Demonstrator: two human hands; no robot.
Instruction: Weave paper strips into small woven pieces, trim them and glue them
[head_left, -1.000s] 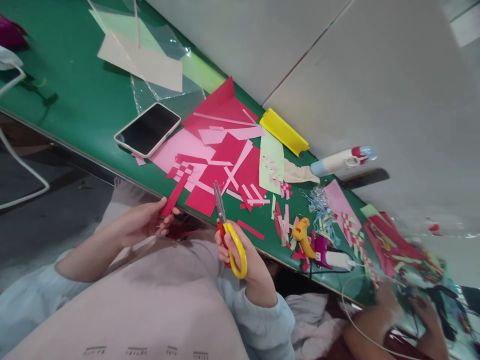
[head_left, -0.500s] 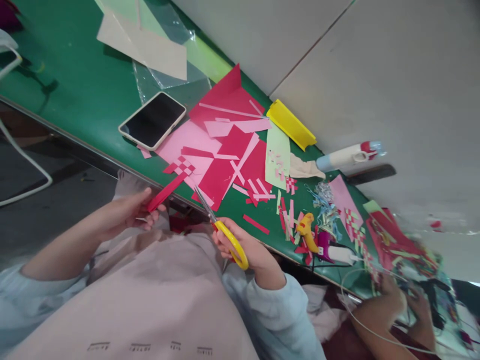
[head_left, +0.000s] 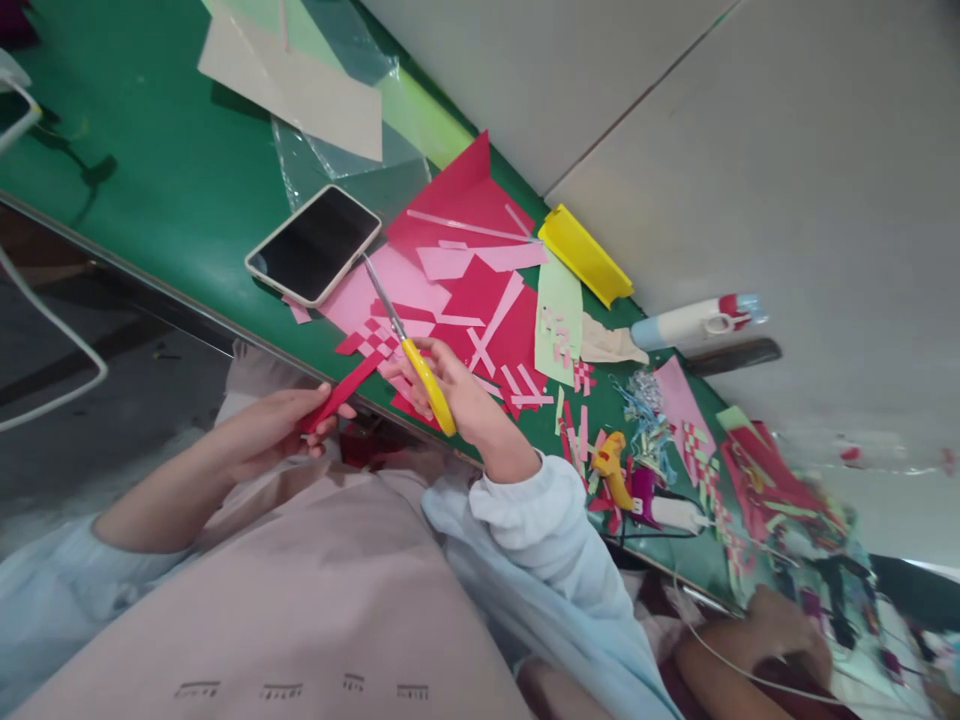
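Yellow-handled scissors (head_left: 424, 376), nearly closed, slant near 1 oppositely slanting red paper strip (head_left: 351, 383).

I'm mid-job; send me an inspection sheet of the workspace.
Surface: green table, strewn with cut paper.
Job's things: red strip, yellow-handled scissors; blades look closed.
Clutter: phone, yellow holder, bottle.
Left grip: holds the strip near one end; whether its far end joins the checkered piece is unclear.
Right grip: holds the scissors by their handles.
Cables: white cable loops at far left.
Surroundings: pale wall behind; co-worker's arm at lower right.
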